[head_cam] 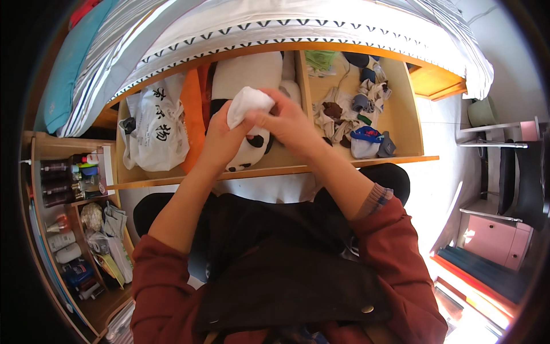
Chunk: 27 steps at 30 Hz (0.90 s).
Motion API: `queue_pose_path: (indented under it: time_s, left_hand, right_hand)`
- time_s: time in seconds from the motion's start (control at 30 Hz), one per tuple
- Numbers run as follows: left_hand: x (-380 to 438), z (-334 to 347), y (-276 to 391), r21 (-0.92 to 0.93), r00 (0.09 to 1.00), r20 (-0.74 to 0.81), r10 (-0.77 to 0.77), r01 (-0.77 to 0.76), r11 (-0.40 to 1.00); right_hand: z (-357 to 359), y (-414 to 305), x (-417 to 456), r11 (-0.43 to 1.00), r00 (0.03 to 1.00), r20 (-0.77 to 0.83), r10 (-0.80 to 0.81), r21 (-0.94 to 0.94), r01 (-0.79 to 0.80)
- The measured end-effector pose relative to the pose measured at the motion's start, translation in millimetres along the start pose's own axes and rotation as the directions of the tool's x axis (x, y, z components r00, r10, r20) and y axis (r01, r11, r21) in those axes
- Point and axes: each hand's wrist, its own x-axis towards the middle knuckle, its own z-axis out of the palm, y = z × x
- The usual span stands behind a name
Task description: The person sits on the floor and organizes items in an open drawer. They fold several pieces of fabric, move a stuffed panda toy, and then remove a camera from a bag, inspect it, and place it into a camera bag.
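Both my hands hold a small bundle of white cloth (250, 104) above an open wooden drawer (365, 162) under a bed. My left hand (225, 133) grips the bundle's left and lower side. On its right side is my right hand (285, 122), slightly blurred, with the fingers partly behind the cloth. Below my hands a panda plush toy (249, 73) lies in the drawer's left compartment, beside an orange bag (193, 116) and a white plastic bag (157, 129) bearing writing. Loose socks and small cloth pieces (365, 101) lie in the right compartment, with a green cloth (320, 61) at its back.
A divider (306, 92) splits the drawer. Above it hangs striped bedding (292, 30). An open cabinet with bottles (58, 187) and bags stands at the left. On the right are a pale green pot (482, 111) and a pink drawer unit (494, 241).
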Motion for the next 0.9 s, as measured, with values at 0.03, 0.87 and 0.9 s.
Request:
queue_pose_path:
  time_s: [0.03,0.87,0.9]
  left_hand:
    - [-1.9,1.4,2.4,0.043,0.999,0.043,0.007,-0.009,0.999]
    - [227.1,-59.8,39.7,0.955,0.507,0.229,0.831,-0.281,-0.092]
    - [229.8,-58.2,40.7,0.951,0.496,0.24,0.834,-0.294,-0.099]
  right_hand:
    - [1.1,4.0,-1.0,0.997,0.999,0.039,0.027,0.069,-0.03]
    - [-305.4,98.1,63.2,0.83,0.803,-0.264,0.535,-0.013,-0.557]
    - [-320.9,114.1,67.0,0.805,0.843,-0.281,0.46,-0.268,-0.529]
